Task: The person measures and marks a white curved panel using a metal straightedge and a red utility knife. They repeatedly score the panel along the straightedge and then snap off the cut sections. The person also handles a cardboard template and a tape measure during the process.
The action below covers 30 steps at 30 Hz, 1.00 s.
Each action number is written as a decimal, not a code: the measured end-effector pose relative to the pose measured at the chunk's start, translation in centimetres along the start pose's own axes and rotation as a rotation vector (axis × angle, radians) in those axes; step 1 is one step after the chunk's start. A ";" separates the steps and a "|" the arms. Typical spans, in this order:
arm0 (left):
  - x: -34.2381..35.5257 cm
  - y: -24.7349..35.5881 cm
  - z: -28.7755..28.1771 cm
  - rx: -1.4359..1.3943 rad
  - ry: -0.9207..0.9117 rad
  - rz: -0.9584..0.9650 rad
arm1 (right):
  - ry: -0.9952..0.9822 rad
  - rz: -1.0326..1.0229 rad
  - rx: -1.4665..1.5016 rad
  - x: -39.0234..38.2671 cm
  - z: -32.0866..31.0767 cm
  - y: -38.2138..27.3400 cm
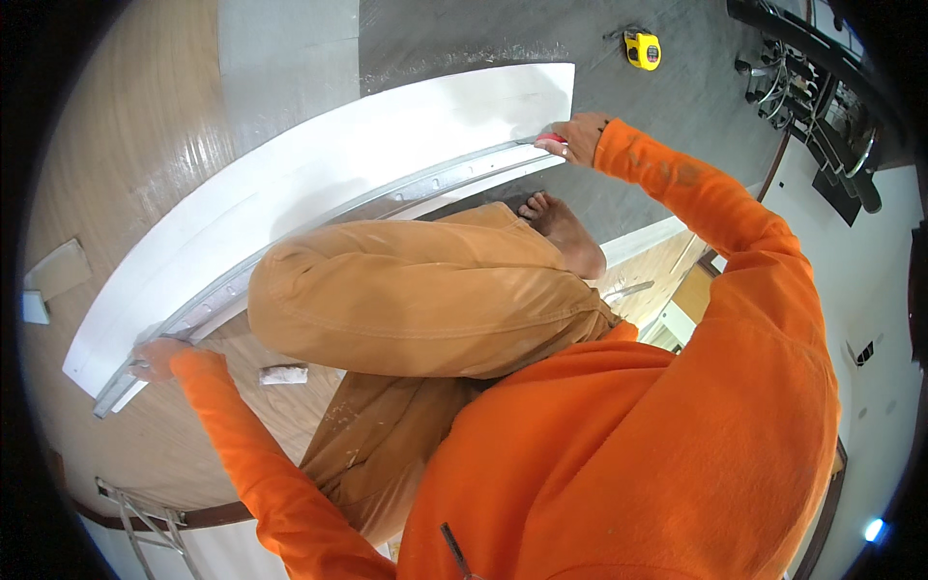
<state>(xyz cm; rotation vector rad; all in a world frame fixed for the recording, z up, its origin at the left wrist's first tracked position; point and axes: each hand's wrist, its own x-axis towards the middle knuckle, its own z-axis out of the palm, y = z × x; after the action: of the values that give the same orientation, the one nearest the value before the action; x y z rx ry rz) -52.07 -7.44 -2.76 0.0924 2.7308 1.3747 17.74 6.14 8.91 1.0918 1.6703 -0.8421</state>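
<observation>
A long white board (329,155) lies on the floor in front of me, its edges bowed by the lens. Along its near side runs a perforated metal profile (406,196), partly hidden behind my bent knee. My left hand (159,358) is closed on the profile at its left end, its fingertips partly out of sight. At the far right end, my right hand (582,140) is closed around a small red-handled tool, apparently a utility knife (551,141). The tool's tip meets the profile's edge on the board.
A yellow tape measure (642,50) rests on the dark floor beyond the board. Pale offcuts (58,271) lie at the left, and a small white scrap (283,375) is near my left forearm. A stepladder (145,527) stands lower left; wheeled chairs (788,87) are upper right.
</observation>
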 end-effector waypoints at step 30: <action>-5.4 6.3 0.2 0.298 0.029 -0.057 | 0.040 -0.016 0.009 0.9 -1.2 -4.1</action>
<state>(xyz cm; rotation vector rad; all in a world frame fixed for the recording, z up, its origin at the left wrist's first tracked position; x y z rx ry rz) -46.62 -3.98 2.44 0.0121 2.9172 0.9537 13.37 5.91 8.64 1.1088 1.7118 -0.8434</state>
